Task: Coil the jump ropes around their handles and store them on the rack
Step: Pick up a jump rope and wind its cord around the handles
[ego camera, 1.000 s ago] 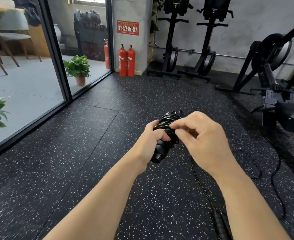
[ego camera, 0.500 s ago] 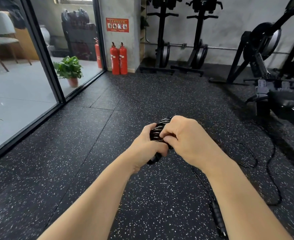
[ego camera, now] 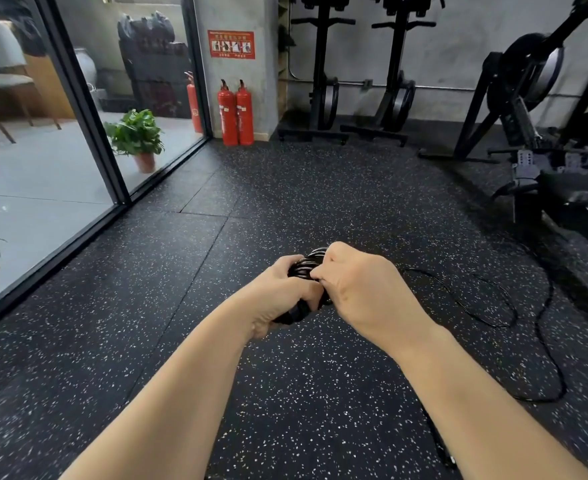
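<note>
My left hand (ego camera: 278, 299) grips a black jump rope handle (ego camera: 292, 313), its lower end sticking out below my fist. Shiny black rope coils (ego camera: 308, 263) are wound around the handle's upper part. My right hand (ego camera: 358, 289) is curled over the coils and pinches the rope against them; its fingertips are hidden. A second black jump rope (ego camera: 493, 306) lies in loose loops on the floor to the right. Another dark handle (ego camera: 441, 448) lies on the floor beside my right forearm.
Black speckled rubber floor (ego camera: 181, 341) all around. Glass wall (ego camera: 43, 150) at left with a potted plant (ego camera: 136, 136) behind it. Red fire extinguishers (ego camera: 235, 112) stand at the pillar. Exercise machines (ego camera: 528, 116) at the back and right.
My right hand has gone from open fingers beside the coils to closed over them. Both hands sit lower in view as the camera tilted up.
</note>
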The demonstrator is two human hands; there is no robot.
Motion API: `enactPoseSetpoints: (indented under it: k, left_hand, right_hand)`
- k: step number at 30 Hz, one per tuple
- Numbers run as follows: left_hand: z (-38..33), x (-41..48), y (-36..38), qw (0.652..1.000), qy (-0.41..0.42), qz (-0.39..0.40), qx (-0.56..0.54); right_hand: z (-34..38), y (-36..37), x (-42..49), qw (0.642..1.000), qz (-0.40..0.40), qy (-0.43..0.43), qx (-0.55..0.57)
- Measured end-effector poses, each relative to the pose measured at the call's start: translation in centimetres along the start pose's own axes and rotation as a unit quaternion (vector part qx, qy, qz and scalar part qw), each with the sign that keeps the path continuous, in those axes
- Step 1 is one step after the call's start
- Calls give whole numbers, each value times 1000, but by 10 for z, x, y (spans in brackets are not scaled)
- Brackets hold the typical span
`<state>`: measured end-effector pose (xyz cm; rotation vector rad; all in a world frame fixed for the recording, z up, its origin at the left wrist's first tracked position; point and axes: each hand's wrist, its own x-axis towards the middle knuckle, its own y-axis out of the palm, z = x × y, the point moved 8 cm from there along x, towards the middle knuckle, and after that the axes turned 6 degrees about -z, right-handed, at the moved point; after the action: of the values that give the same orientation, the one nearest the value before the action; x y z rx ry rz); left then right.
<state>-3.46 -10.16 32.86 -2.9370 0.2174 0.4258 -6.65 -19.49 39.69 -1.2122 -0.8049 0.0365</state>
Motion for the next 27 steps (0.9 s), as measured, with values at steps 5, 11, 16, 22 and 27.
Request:
enactPoseSetpoints:
  k: [5,11,16,22,27]
  left_hand:
    - [8,7,-6,999,-29,-26,-24]
    - [12,5,-9,997,-48,-14,-59]
    - [17,0,-3,989,-98,19,-108]
    - [18,0,8,979,-130,50,-147]
    - [20,2,17,982,-128,53,-131]
  right_hand:
    - [1,-1,-3,999,-43,28,-11]
    - [-26,-2,-1,984,-24,145,104]
    - [-47,0,-5,947,-21,216,235]
    - [-64,0,-11,922,-72,268,271]
    - [-67,7,-8,926,-73,287,233]
